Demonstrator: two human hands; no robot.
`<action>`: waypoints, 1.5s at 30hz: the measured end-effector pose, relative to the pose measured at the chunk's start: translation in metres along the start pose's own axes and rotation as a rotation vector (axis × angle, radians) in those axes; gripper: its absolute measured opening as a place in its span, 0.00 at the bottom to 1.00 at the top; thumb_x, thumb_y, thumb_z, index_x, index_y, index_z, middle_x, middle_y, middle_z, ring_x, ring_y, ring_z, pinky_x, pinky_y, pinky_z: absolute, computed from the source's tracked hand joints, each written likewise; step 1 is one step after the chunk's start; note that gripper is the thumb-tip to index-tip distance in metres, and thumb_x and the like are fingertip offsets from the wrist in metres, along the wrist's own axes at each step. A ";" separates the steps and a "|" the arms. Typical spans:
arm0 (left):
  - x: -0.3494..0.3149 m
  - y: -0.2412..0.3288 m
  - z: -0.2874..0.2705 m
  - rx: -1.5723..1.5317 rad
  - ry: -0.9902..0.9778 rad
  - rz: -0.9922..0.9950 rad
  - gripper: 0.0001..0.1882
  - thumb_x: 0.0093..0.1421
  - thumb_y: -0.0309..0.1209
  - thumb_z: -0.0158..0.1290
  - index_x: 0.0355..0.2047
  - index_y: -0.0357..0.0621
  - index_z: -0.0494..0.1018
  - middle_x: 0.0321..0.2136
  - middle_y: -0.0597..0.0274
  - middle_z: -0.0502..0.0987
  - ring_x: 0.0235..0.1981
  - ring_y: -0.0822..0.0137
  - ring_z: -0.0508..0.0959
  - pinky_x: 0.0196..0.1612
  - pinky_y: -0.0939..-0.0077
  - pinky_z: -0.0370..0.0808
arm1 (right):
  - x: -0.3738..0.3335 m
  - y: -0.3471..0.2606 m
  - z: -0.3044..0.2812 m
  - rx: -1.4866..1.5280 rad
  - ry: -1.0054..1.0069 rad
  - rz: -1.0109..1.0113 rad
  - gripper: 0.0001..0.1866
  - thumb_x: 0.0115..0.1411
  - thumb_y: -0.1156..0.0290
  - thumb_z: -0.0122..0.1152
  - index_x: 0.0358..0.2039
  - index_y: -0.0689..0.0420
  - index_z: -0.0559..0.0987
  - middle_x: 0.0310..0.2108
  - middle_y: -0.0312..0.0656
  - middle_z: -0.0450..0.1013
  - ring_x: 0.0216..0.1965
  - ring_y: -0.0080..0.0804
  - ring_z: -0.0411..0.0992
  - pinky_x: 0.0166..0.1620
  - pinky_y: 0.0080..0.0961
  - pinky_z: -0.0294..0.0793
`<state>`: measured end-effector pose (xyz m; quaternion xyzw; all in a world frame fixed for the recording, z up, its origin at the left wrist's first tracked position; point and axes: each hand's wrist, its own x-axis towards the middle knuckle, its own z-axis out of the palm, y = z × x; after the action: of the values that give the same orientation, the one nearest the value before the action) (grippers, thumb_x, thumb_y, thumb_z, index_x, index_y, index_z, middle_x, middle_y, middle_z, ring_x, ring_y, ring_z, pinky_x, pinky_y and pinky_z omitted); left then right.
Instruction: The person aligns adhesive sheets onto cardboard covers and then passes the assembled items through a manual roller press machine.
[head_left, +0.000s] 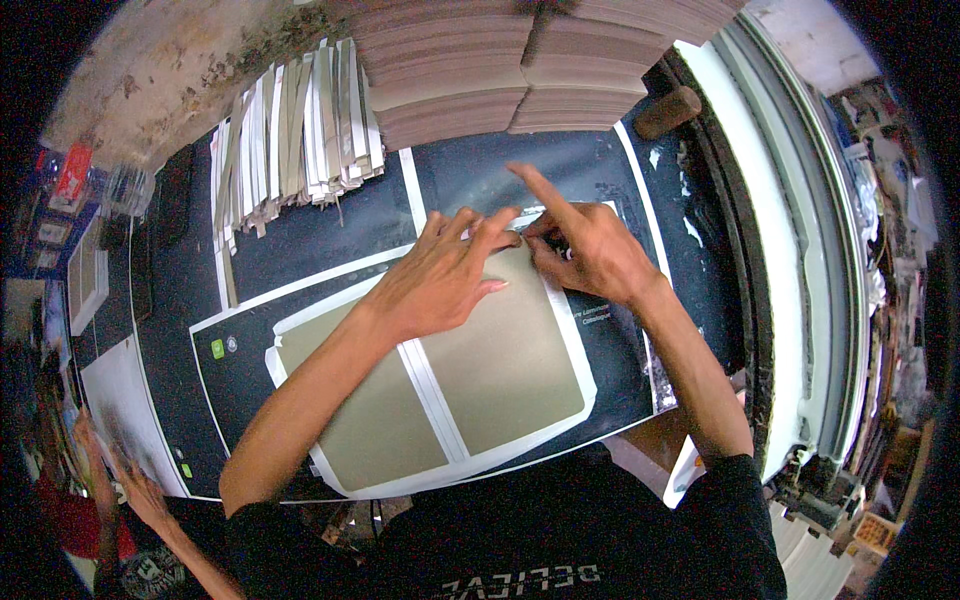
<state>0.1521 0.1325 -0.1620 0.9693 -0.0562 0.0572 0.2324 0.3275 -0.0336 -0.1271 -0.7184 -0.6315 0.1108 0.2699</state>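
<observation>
A book cover case lies flat before me: two grey-brown boards [515, 350] with a white-edged spine strip [434, 400] between them, on a white cover sheet [585, 385] whose margins border the boards. My left hand [445, 275] rests over the far edge of the right board, fingers spread and slightly bent, thumb stretched out. My right hand [600, 250] is at the far right corner of that board, its index finger pointing away and the other fingers curled in near the sheet's margin. What those curled fingers hold, if anything, is hidden.
The case lies on a black printed table cover [330, 240]. Behind it are a bundle of white and grey strips [300, 130] and tall board stacks [450, 75]. A brown cylinder [668, 113] stands by a long pale machine rail [800, 250] at right. Another person's hand [140, 495] shows lower left.
</observation>
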 end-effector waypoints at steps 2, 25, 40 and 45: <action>0.000 0.001 -0.001 -0.036 0.026 0.003 0.39 0.66 0.39 0.56 0.69 0.42 0.48 0.58 0.46 0.72 0.62 0.42 0.67 0.65 0.38 0.59 | 0.001 -0.003 0.000 0.003 -0.008 0.033 0.50 0.56 0.72 0.63 0.75 0.50 0.47 0.29 0.55 0.80 0.27 0.58 0.78 0.32 0.50 0.78; -0.004 0.009 0.000 -0.056 0.106 -0.061 0.41 0.63 0.37 0.60 0.69 0.40 0.50 0.62 0.49 0.67 0.62 0.51 0.67 0.61 0.46 0.62 | -0.024 -0.027 -0.007 -0.096 0.054 0.169 0.52 0.60 0.74 0.64 0.76 0.49 0.41 0.35 0.56 0.80 0.34 0.57 0.79 0.40 0.48 0.80; 0.001 0.004 -0.007 0.004 -0.034 -0.112 0.40 0.63 0.41 0.60 0.63 0.26 0.54 0.50 0.37 0.68 0.53 0.47 0.70 0.56 0.49 0.64 | 0.011 -0.028 -0.016 -0.320 -0.315 -0.068 0.52 0.53 0.75 0.63 0.75 0.57 0.45 0.25 0.55 0.78 0.27 0.50 0.79 0.35 0.44 0.79; 0.002 0.000 -0.008 0.037 -0.010 -0.042 0.39 0.64 0.41 0.59 0.62 0.25 0.55 0.47 0.36 0.68 0.50 0.45 0.71 0.55 0.49 0.64 | 0.006 -0.023 -0.015 -0.316 -0.314 -0.059 0.53 0.52 0.75 0.62 0.75 0.58 0.45 0.26 0.55 0.78 0.27 0.50 0.79 0.36 0.44 0.79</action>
<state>0.1538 0.1364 -0.1548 0.9747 -0.0357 0.0485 0.2152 0.3164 -0.0301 -0.1009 -0.7069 -0.6960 0.1129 0.0557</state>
